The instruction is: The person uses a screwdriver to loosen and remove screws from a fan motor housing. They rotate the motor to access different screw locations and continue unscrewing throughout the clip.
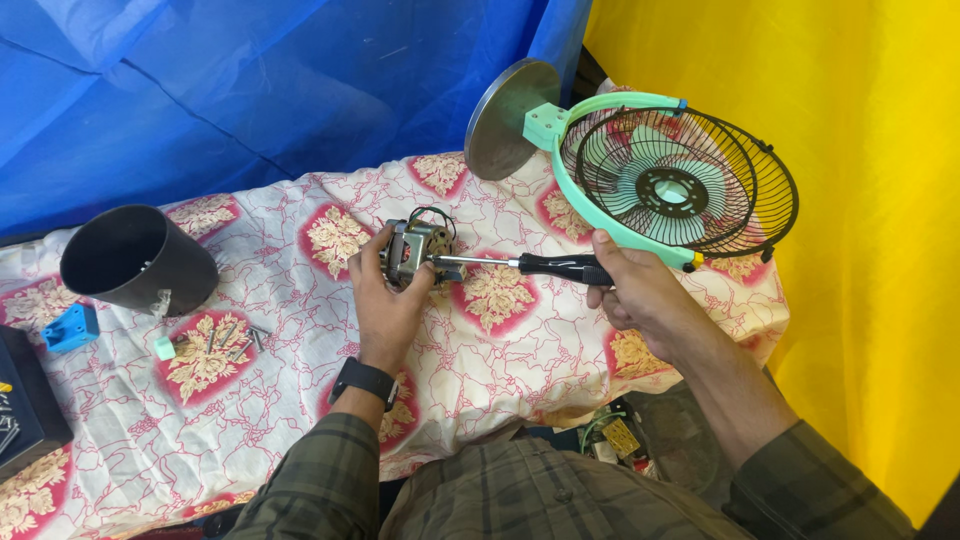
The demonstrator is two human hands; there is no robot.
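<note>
The left hand (385, 290) grips the small fan motor (415, 250); the right hand (635, 285) clasps a black-handled screwdriver (520, 264), shaft lying level, tip apparently meeting the motor's right side.

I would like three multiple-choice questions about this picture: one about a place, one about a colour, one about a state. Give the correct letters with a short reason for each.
1. Where does the dark cylindrical housing lie?
A. at the left of the cloth
B. under the fan
C. in the right hand

2. What colour is the fan frame?
A. red
B. mint green
C. white

3. What is the state of the left hand?
A. open and flat on the cloth
B. closed around the small motor
C. holding the screwdriver

Answers:
1. A, it lies on its side on the floral cloth, far left of the hands.
2. B, the ring around the black wire guard is mint green.
3. B, its grip wraps the small motor, while the right hand holds the screwdriver against it.
</note>
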